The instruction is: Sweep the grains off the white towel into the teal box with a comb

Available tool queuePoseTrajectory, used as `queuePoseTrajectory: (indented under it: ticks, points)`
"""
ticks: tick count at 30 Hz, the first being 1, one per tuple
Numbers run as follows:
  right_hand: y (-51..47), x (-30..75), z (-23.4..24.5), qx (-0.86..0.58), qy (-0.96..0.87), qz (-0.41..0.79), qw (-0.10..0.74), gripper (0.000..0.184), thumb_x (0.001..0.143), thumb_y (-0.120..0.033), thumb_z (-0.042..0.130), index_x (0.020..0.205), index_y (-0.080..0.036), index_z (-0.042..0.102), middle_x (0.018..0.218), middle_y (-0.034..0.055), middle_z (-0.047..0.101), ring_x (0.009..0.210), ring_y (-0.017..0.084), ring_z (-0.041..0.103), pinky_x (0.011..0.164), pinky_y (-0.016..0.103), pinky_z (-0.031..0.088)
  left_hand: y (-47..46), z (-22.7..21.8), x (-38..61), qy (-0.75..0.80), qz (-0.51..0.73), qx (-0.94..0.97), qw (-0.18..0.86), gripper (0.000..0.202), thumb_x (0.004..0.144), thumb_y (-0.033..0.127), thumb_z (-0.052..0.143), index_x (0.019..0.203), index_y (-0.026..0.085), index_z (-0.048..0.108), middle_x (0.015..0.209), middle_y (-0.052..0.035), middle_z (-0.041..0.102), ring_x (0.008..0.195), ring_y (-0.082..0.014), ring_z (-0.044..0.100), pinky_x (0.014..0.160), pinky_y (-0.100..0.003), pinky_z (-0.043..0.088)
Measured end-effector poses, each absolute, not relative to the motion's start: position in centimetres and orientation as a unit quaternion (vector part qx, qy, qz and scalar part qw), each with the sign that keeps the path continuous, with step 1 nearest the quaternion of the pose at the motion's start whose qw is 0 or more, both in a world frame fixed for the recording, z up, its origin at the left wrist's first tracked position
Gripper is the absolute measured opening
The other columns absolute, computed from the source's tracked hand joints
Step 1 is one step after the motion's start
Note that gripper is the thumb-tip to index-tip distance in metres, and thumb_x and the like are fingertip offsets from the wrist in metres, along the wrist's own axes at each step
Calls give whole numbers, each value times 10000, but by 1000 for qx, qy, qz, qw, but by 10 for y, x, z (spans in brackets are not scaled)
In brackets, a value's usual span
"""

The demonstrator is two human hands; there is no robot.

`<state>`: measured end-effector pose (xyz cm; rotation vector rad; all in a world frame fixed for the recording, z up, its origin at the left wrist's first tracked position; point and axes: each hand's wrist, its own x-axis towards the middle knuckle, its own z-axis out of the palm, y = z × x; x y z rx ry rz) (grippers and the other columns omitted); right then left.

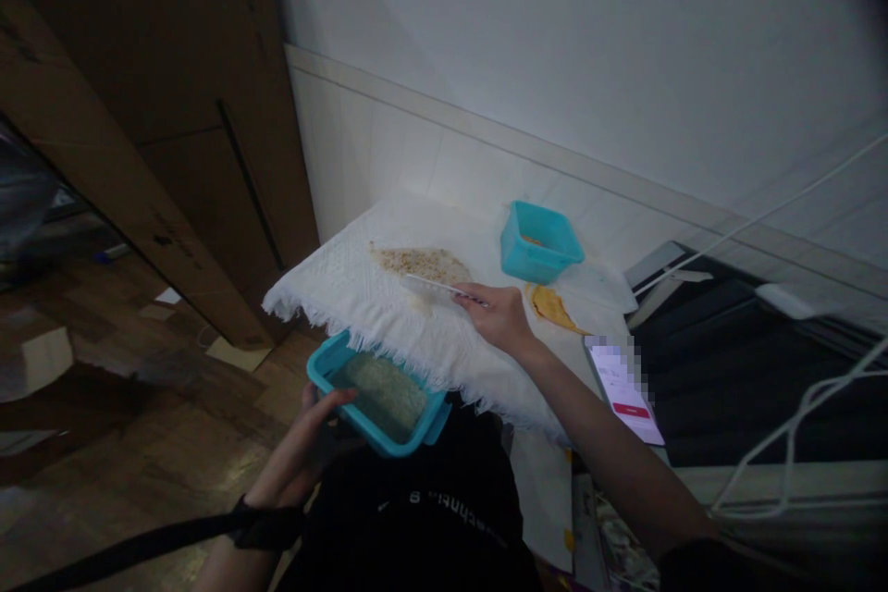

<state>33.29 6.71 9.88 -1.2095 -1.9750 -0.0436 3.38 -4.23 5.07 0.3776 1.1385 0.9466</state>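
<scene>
My left hand (323, 421) grips a teal plastic container (406, 446) from its left side, thumb over the rim. Pale, fine grain-like contents (388, 388) lie in it. The container is tilted just below the fringed edge of a white cloth (333, 287). On the cloth is a spread patch of small brown and tan grains (423, 261). My right hand (500, 319) is closed around a thin, pale, flat knife-like tool (437, 283), whose tip points left at the near edge of the patch. A small pale heap (420, 301) lies just below the tip.
A second teal container (524, 254) with brownish contents stands at the back right. Near it lies a yellow-orange item (551, 305). A lit phone (624, 388), white cables (787, 435) and a black surface (700, 388) are right. Large cardboard boxes (173, 157) stand left.
</scene>
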Motion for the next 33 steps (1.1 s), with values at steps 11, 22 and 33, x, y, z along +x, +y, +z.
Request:
queuePoseTrajectory:
  ticks: [11,22,33]
  points:
    - [22,320,96,-372,-828,-65,415,250,940,-108,649,1020,-229,852,933,6,860,732,173,832,696,221,668,-42,53,35,529,428,173,712,450,844,270,782,1209,322,524,1298,-65,630,1174,-328,656,904,-501,644]
    - [-12,318,109,-397,-813,-98,414,220,989,-145,629,1031,-237,825,912,-2,861,696,154,823,680,208,657,-44,50,40,517,437,182,713,445,856,299,789,1207,353,521,1328,-32,622,1222,-322,615,921,-512,632]
    - [-59,340,109,-396,-822,-126,389,278,980,-55,588,1094,-199,797,935,14,863,709,136,820,715,197,664,-50,41,45,498,435,183,727,458,833,282,813,1213,355,567,1361,-30,631,1266,-322,610,869,-484,646]
